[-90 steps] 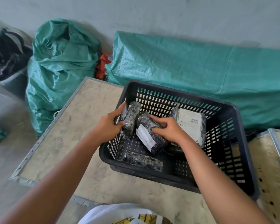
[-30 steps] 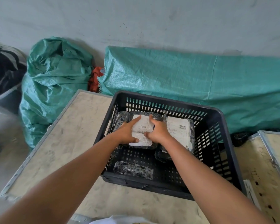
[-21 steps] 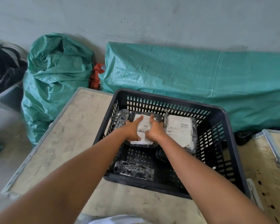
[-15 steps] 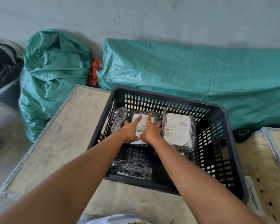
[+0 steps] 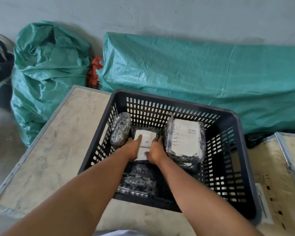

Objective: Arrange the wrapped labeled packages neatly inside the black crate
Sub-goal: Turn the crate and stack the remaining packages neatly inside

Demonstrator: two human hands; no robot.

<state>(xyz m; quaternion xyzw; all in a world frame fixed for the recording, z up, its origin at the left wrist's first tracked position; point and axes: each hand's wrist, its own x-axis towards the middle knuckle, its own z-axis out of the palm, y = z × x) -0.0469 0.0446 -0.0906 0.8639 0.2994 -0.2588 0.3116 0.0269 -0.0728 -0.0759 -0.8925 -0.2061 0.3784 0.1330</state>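
The black slatted crate (image 5: 235, 120) stands on a pale board. Inside, my left hand (image 5: 132, 148) and my right hand (image 5: 156, 150) grip the two sides of a middle package (image 5: 146, 138) wrapped in dark bubble film, its white label facing up, near the far wall. A narrow wrapped package (image 5: 121, 131) stands on edge to its left against the crate's side. On the right lies a larger package (image 5: 186, 139) with a big white barcode label. Another wrapped package (image 5: 137, 184) lies at the near wall, partly hidden by my forearms.
The board (image 5: 54, 155) has a metal rim and ends at the left over grey floor. Green woven sacks (image 5: 46, 70) and a long green tarp bundle (image 5: 203, 77) lie against the wall behind. A second framed board (image 5: 279, 169) adjoins on the right.
Both hands turned the middle package label-up and pushed it toward the crate's far wall between the two other packages. They have now slid lower along its sides. The view shifted slightly.
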